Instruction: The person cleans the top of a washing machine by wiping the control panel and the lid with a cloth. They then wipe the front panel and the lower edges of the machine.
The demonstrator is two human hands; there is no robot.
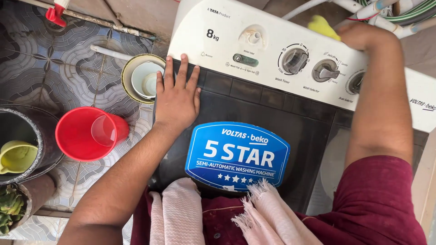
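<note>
Clearly, the yellow cloth [323,27] sits at the back edge of the washer's white panel [227,41], under the right hand [363,35]. That hand closes over the cloth and presses it to the panel top, so only one yellow corner shows left of the knuckles; the fingers themselves are hidden, so how tightly they grip I cannot tell. The right arm in a maroon sleeve [381,199] crosses over the panel and covers part of the rightmost knob [355,82].

The left hand [177,97] lies flat and open on the dark lid [272,118], holding nothing, fingers spread toward the panel's lower edge. It seems to give support to the body while the other arm stretches far. A blue sticker [237,155] is on the lid just below this hand, and a pale pink towel [181,213] hangs from the person's front over the near edge of the lid.

On the panel, two grey knobs [295,60] stand between the hands, near the right wrist. Behind the cloth, white pipes [363,9] run close, so little room stays at the back. On the left, the washer's side edge drops to a patterned floor [68,68], where a cream bucket [143,77] is just beside the machine, and a red bucket with a mug [88,132] is a little farther. A dark tub [27,136] with a yellow-green mug is at the far left.
</note>
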